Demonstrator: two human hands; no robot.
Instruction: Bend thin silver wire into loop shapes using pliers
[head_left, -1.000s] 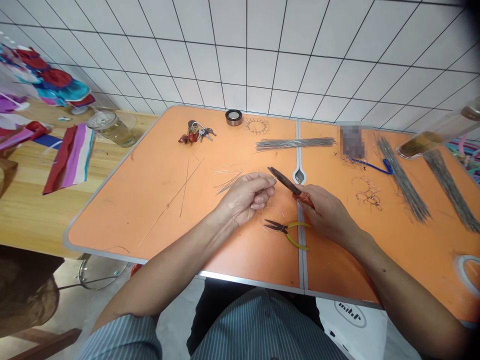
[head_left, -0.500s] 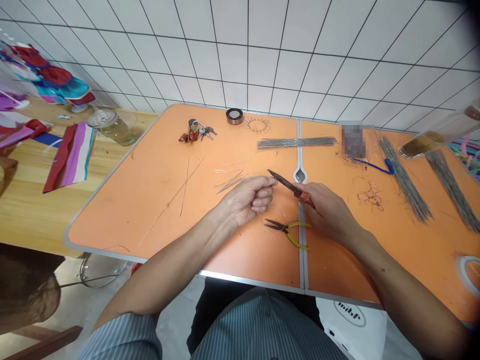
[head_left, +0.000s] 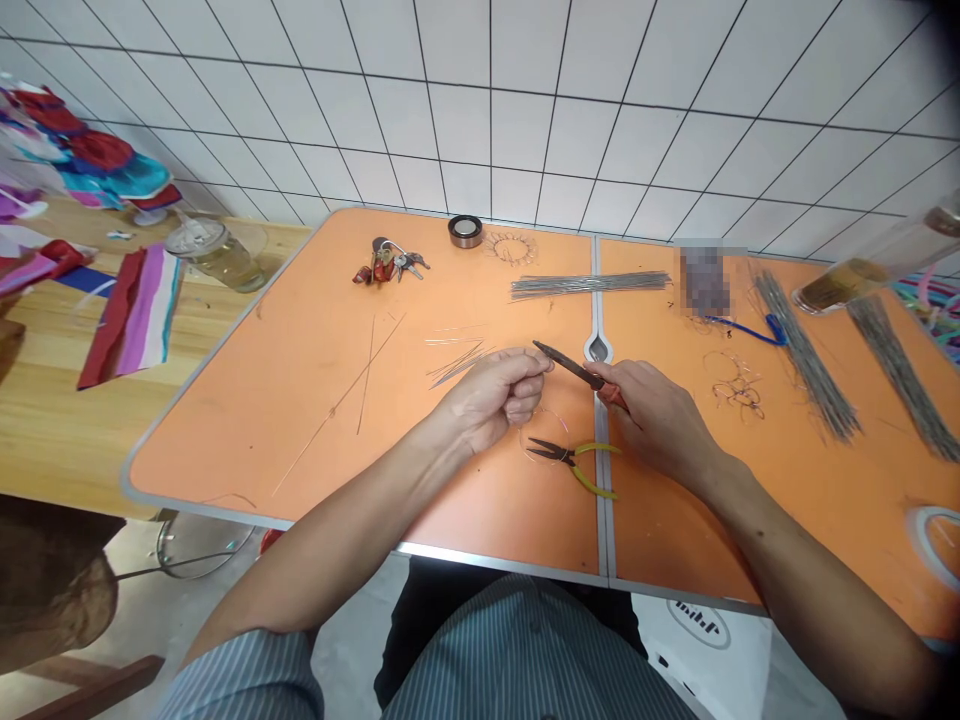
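A person sits at an orange folding table (head_left: 225,430) with both bare hands raised close together near its centre. The left hand (head_left: 491,400) is curled into a loose fist, its fingers folded narrow against the thumb. Whether they pinch anything cannot be told, though a thin wire loop (head_left: 521,437) sits just below those fingers, its upper edge hidden behind them. The right hand (head_left: 652,420) is closed around red-handled long-nose pliers (head_left: 574,367), whose dark tip points at the left fingertips and almost touches them. Compared with a moment ago, the pliers have dipped slightly, while the hands otherwise hold their places. Yellow-handled pliers (head_left: 574,457) rest on the table below the fingers of both hands. Loose wire pieces (head_left: 457,365) lie just beyond the left knuckles, and a bundle of straight wires (head_left: 589,285) lies farther ahead of the fingertips.
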